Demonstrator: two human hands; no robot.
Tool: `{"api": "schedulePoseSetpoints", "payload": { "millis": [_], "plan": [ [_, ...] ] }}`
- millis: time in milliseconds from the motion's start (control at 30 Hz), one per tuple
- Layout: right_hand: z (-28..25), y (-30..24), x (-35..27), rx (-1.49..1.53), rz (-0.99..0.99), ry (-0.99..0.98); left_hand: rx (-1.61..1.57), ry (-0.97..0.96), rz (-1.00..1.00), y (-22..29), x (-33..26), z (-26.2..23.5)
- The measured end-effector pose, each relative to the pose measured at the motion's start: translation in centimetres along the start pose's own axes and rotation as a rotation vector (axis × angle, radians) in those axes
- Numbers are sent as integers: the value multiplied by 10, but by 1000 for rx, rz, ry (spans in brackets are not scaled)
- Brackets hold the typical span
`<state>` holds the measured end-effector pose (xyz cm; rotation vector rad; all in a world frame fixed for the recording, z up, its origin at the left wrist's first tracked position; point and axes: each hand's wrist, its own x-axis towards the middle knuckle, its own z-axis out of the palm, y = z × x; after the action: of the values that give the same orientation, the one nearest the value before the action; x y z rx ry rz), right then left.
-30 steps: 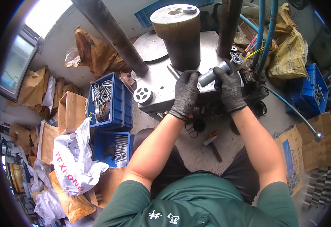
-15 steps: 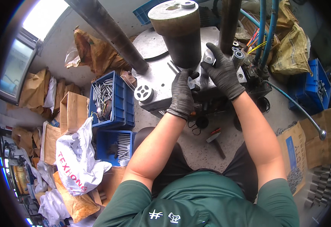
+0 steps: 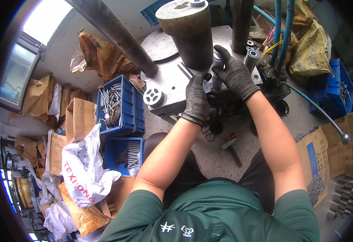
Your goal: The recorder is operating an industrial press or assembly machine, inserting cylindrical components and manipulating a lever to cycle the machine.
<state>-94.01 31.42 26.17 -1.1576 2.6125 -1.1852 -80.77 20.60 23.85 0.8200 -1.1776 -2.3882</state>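
Note:
My left hand [image 3: 196, 97], in a dark grey glove, is closed around a small translucent whitish piece [image 3: 207, 86] at the front edge of the metal press plate [image 3: 170, 82]. Two thin metal rods [image 3: 185, 70] lie on the plate just beyond its fingers. My right hand [image 3: 238, 76], gloved alike, has thumb and forefinger around a small shiny metal cylinder [image 3: 217, 59], beside the thick round press column [image 3: 192, 44]. The cylinder's lower part is partly hidden by the hand. A ring-ended metal sleeve [image 3: 251, 57] stands right of my right hand.
A white slotted disc [image 3: 153, 97] sits on the plate's left corner. Blue bins [image 3: 122, 108] with metal rods stand left, near a white plastic bag [image 3: 85, 169]. A knife-like tool [image 3: 232, 149] lies on the floor. Blue hoses [image 3: 278, 36] and a ball-ended lever [image 3: 345, 138] are at right.
My right hand has shifted slightly left with the small metal cylinder, which looks more upright now. The left hand stays closed on the whitish piece, nearly in place.

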Motion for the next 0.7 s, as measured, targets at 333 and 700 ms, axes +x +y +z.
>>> {"api": "schedulePoseSetpoints", "payload": {
  "millis": [333, 700],
  "plan": [
    [39, 34, 4, 240, -146, 167, 88, -43, 60, 1, -4, -3],
    [32, 37, 4, 93, -61, 44, 25, 29, 76, 2, -2, -2]
  ]
}}
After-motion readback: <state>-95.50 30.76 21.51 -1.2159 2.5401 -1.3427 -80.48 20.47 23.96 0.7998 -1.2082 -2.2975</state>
